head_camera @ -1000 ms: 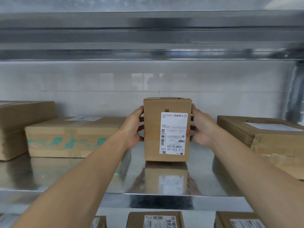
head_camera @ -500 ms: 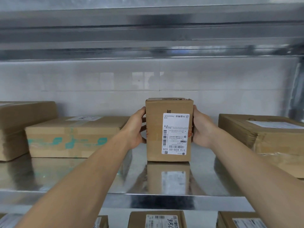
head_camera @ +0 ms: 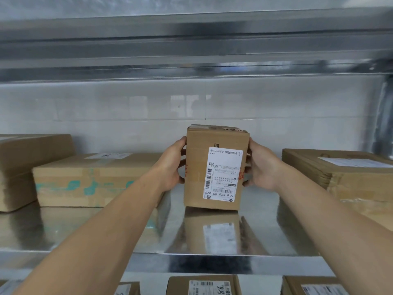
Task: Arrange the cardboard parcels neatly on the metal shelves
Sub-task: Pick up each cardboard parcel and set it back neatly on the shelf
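Tall brown cardboard parcel point(head_camera: 214, 167) with a white label stands on end mid-way along the shiny metal shelf point(head_camera: 265, 226), leaning slightly, its base at the surface. Left hand point(head_camera: 172, 167) and right hand point(head_camera: 261, 167) clasp its opposite sides, thumbs at the front edges, fingers curled round. Risk: released while leaning, this narrow upright box could topple on slick steel, or skid towards the flat teal-taped parcel point(head_camera: 95, 179) or the flat brown parcel at right point(head_camera: 340, 173). Fingertips are hidden behind the box; full contact underneath is unclear. Labelled parcels on the lower shelf point(head_camera: 204, 286) are cut off.
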